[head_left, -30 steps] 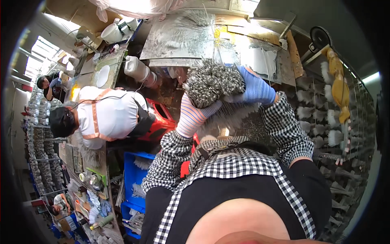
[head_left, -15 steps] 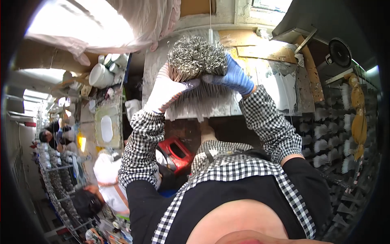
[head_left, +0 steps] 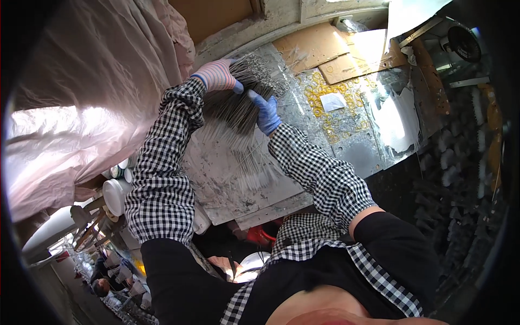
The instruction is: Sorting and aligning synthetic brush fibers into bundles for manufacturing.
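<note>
A thick bundle of thin wire-stemmed brushes (head_left: 238,111) lies slanted over the far left of the worktable (head_left: 216,189). Its looped metal ends point away and to the right, while pale bristles fan out toward me. My left hand (head_left: 218,76), in a pink-and-white striped glove with blue fingertips, grips the bundle's far left side. On the near right side, my right hand (head_left: 266,112) presses in a blue glove, its thumb up against the stems. Several loose brushes (head_left: 252,169) with white bristles lie on the table just below the bundle.
Yellow rubber bands (head_left: 346,122) lie scattered to the right, around a small white paper (head_left: 332,102). Cardboard sheets (head_left: 317,47) line the back. A pink cloth (head_left: 108,70) hangs at left, above white buckets (head_left: 114,196). A fan (head_left: 465,43) stands far right. Another person (head_left: 105,281) is at lower left.
The bundle, earlier upright with its loops toward me, is now tilted over and farther left on the table. Both hands moved with it. My view has turned, and loose brushes and rubber bands show.
</note>
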### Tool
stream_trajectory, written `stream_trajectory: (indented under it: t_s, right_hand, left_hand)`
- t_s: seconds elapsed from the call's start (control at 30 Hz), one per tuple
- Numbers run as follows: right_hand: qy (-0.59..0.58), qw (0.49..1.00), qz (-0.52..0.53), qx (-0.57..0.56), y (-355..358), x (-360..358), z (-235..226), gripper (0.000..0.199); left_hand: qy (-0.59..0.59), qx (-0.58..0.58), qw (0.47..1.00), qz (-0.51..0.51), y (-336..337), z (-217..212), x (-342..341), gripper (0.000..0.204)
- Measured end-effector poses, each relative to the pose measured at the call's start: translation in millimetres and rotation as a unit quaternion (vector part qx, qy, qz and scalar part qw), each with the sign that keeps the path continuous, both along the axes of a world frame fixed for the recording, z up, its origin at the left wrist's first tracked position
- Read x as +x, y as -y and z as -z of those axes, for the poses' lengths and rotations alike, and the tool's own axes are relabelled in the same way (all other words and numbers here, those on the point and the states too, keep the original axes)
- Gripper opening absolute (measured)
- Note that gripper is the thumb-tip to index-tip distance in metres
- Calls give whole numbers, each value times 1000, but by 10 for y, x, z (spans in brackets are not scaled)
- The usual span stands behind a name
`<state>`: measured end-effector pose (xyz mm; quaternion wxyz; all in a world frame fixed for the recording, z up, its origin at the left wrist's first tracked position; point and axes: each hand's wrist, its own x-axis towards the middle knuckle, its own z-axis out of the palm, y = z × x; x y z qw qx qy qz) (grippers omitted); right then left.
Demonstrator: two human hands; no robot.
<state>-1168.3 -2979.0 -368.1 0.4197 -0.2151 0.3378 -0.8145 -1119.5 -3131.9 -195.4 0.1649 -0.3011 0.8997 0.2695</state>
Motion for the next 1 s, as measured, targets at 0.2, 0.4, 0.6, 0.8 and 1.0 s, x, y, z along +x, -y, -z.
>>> stream_trajectory:
  t_s: [0.2,0.4,0.6,0.8,1.0]
  right_hand:
    - [-91,878,192,429,237,141,543,100]
    - [-141,853,190,465,409,122,475,110]
    - [-134,891,103,422,341,-309,453,117]
    - [-154,851,-60,498,320,-336,420,129]
    - [-176,870,-74,455,-76,-60,281,89]
  left_hand:
    - [-35,-195,980,24,174,1395,-37,103]
    - [-63,-306,950,-1,129,1433,78,98]
    - [-409,-321,847,-112,-1164,1047,932,54]
    - [34,-140,886,-440,-2524,2085,1633,137]
    - [104,1,866,-489,-2377,2084,1050,153]
